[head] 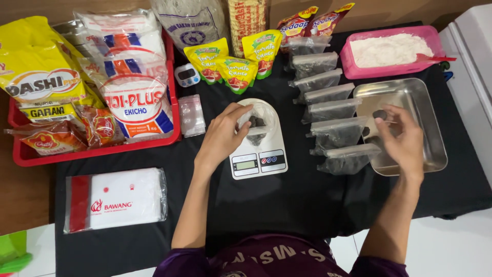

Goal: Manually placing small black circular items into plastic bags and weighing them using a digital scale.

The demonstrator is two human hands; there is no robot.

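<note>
Head view: we see the left hand [224, 134] gripping the mouth of a small clear bag [255, 124] with dark lumps inside, sitting on the white kitchen scale [259, 154] at centre. The right hand [405, 138], at 3 o'clock, pinches a dark lump [380, 114] over the steel tray [430, 128]. Between scale and tray runs a row of filled bags [330, 110]. At 1 o'clock, a pink tub of white powder [389, 51]; at 10 o'clock, a red tray [31, 154] of seasoning packs.

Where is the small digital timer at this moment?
In the head view, the timer lies at the table's back left-centre, between the red tray and the yellow sauce pouches.
</note>
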